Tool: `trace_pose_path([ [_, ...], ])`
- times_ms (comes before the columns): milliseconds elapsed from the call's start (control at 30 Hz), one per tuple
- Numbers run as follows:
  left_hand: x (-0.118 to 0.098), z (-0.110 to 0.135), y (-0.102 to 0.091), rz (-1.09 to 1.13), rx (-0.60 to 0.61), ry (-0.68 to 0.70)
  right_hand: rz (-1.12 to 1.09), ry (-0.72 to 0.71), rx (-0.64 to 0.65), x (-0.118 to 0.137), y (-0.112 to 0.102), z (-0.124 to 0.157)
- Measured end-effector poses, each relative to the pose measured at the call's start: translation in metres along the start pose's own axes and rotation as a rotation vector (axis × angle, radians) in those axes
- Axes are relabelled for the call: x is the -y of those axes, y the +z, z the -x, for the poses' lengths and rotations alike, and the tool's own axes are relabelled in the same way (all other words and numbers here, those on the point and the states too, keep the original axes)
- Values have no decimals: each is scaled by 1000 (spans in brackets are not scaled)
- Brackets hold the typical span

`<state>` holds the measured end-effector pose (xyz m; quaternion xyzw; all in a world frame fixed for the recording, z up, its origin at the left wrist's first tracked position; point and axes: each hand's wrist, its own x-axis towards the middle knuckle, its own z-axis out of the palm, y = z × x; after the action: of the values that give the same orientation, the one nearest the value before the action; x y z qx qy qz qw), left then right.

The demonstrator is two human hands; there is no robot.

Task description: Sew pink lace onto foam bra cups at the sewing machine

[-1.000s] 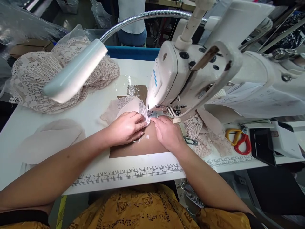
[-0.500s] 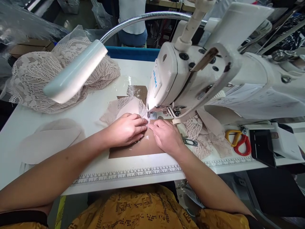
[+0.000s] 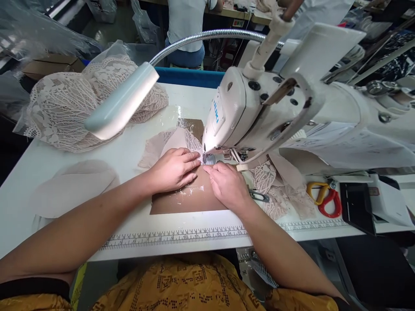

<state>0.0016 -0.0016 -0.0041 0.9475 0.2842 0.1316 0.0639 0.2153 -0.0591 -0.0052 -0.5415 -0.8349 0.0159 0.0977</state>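
Dim greyish floor, cluttered table at the back, cardboard box, white tabletop, pale gooseneck lamp

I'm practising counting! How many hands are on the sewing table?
2. The left hand touches the lace by the sewing machine; the right hand is on the brown sheet. Others could be hidden behind the machine.

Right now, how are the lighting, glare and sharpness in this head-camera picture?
In the head view, light peaks where the pale fabric meets the sewing machine, washing out some detail; in the head view, small glints mark the brown sheet near the left hand; in the head view, the plastic at upper left looks soft.
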Motion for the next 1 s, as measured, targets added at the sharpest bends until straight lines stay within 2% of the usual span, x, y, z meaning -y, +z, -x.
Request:
trace_pose_path([
  [267,12,-2,3,-12,-75,-66,-66,3,-15,-1,-2,-1],
  [467,19,1,1,-37,-110,-172,-76,1,-19,-2,-1,-2],
  [700,26,2,-3,5,-120,-300,-66,-4,-15,-3,-1,-4],
  [767,29,2,-7,20,-80,-331,-59,-19,-34,-4,0,-4],
  [867,31,3,-26,110,71,-346,-62,-40,-61,-6,3,-4],
  [933,29,5,-50,213,149,-354,-70,-47,-67,-8,4,-4],
  [1000,24,12,-82,272,172,-379,-77,-52,-69,-8,5,-3],
])
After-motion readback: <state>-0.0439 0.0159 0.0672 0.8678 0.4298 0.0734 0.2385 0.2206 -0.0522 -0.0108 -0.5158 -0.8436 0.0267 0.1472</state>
